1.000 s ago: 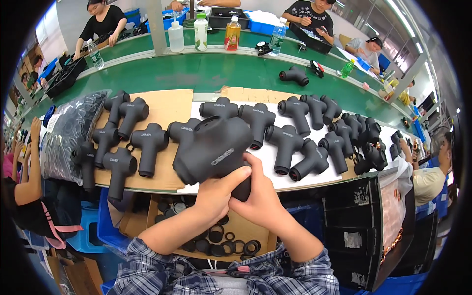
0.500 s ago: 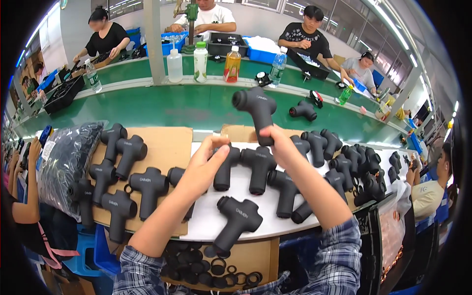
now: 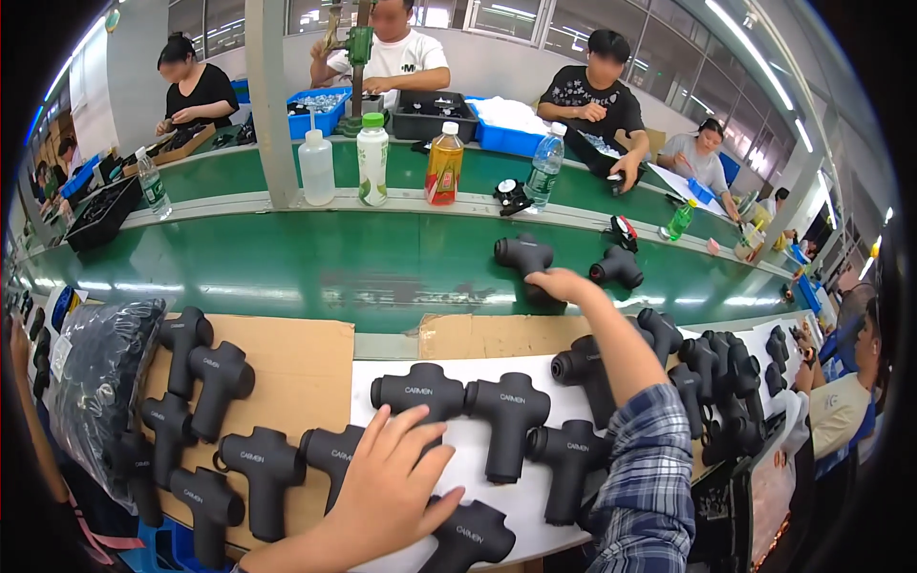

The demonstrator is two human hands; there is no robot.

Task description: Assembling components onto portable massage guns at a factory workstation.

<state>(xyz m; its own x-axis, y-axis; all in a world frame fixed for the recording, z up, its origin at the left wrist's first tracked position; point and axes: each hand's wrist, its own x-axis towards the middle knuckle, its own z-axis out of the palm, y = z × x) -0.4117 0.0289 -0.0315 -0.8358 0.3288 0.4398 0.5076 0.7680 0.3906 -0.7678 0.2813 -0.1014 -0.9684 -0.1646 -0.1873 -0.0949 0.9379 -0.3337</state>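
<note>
Right hand (image 3: pixel 559 284): closed on black massage gun (image 3: pixel 522 258), standing on green conveyor belt (image 3: pixel 334 267). Set upright, clear of neighbouring gun (image 3: pixel 617 268). Left hand (image 3: pixel 396 482): spread wide, resting on desk (image 3: pixel 516 497) guns.

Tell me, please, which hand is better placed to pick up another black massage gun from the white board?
Probably the left hand: it rests on a massage gun on the white board, while the right hand reaches out over the green conveyor belt.

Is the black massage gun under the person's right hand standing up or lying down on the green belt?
Lying down: the massage gun lies flat on the conveyor belt.
</note>
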